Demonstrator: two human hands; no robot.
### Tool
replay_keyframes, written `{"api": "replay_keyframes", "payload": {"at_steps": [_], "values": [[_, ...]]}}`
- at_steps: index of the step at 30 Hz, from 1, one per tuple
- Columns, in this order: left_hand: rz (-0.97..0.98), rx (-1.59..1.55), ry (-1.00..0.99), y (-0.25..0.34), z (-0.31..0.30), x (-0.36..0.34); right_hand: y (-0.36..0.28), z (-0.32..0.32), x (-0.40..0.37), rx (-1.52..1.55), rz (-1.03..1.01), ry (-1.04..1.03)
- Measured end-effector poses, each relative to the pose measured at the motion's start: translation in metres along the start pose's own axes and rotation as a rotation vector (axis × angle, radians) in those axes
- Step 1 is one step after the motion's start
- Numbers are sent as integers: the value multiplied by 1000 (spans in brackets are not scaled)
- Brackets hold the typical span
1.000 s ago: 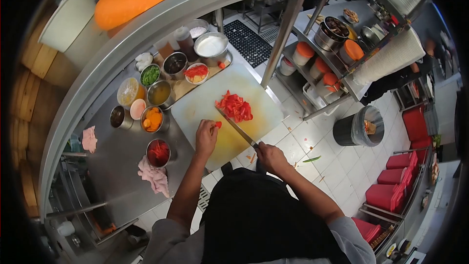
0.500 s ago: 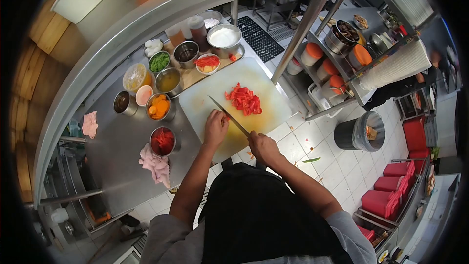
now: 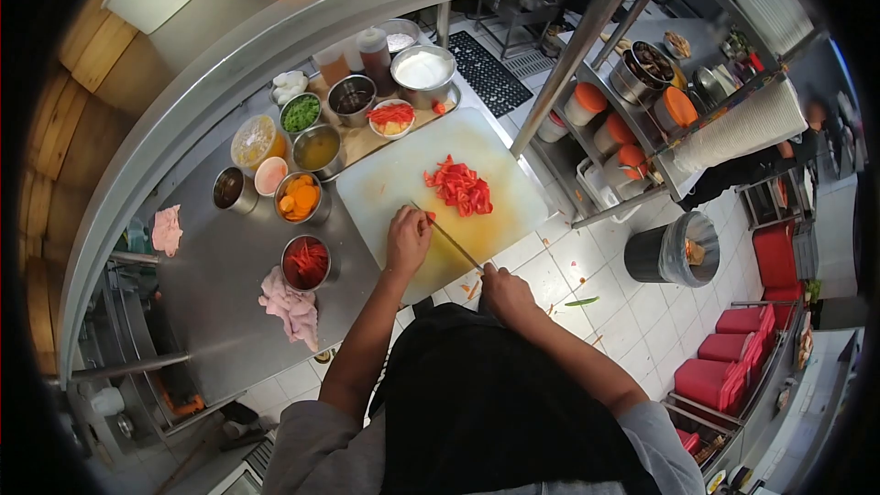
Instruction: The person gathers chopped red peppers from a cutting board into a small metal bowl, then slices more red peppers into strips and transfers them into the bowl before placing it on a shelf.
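My right hand (image 3: 507, 291) is closed round the handle of a kitchen knife (image 3: 457, 246), just off the near right edge of the white cutting board (image 3: 376, 170). The blade points up and left, its tip close to the fingers of my left hand (image 3: 409, 238). Those fingers are curled down on the board, holding a small piece of red pepper (image 3: 431, 217) mostly hidden by them. Beyond the blade lies a heap of chopped red pepper (image 3: 457, 188) on the board.
Left of the board stand steel bowls of red strips (image 3: 306, 261), orange slices (image 3: 300, 197) and chopped greens (image 3: 301, 114). A pink cloth (image 3: 290, 307) lies on the steel counter (image 3: 215, 284). A lined bin (image 3: 674, 249) stands on the floor at right.
My right hand has drawn the knife back, down and to the right. Its tip, earlier well past my left fingers, is now beside them. My left hand has barely moved.
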State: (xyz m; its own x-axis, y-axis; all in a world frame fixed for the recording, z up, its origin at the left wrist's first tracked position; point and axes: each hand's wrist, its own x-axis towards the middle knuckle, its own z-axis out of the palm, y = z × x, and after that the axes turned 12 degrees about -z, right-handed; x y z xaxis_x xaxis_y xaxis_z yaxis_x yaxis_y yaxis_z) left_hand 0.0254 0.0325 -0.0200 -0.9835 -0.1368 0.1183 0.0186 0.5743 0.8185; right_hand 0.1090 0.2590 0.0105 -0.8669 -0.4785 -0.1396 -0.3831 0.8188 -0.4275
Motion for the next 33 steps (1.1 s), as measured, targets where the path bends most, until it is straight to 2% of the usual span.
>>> {"api": "replay_keyframes", "payload": {"at_steps": [4,7,9,10,12,13,15,16,19,20,22,25,29,31,32,33], "values": [[11,77,16,-7,3,1,5,-4,28,91,-10,-25],[-75,-23,21,4,5,8,11,-18,21,168,-11,109],[-221,-279,110,18,2,24,15,-28,10,189,21,187],[-209,-281,97,27,-2,37,15,-32,1,188,33,199],[-30,-250,159,43,-11,77,14,-35,-15,218,-18,148],[-13,-257,143,44,-7,100,16,-28,-20,242,-44,130],[258,196,146,36,14,147,6,-27,-26,295,1,81],[280,185,138,30,27,167,6,-19,-26,310,14,74],[77,519,98,27,62,214,6,0,-25,284,6,21],[102,504,91,29,67,223,4,-4,-28,291,-2,21],[-19,628,28,27,76,238,-1,-7,-31,317,0,58],[-87,719,-97,17,83,258,-6,-21,-41,345,56,24],[-121,713,-89,12,74,262,0,-18,-39,349,75,32],[25,716,-79,29,58,244,3,-22,-31,320,60,18],[10,719,-82,34,45,230,5,-24,-27,288,57,13],[164,503,-24,39,32,211,14,-19,-23,275,35,12]]}}
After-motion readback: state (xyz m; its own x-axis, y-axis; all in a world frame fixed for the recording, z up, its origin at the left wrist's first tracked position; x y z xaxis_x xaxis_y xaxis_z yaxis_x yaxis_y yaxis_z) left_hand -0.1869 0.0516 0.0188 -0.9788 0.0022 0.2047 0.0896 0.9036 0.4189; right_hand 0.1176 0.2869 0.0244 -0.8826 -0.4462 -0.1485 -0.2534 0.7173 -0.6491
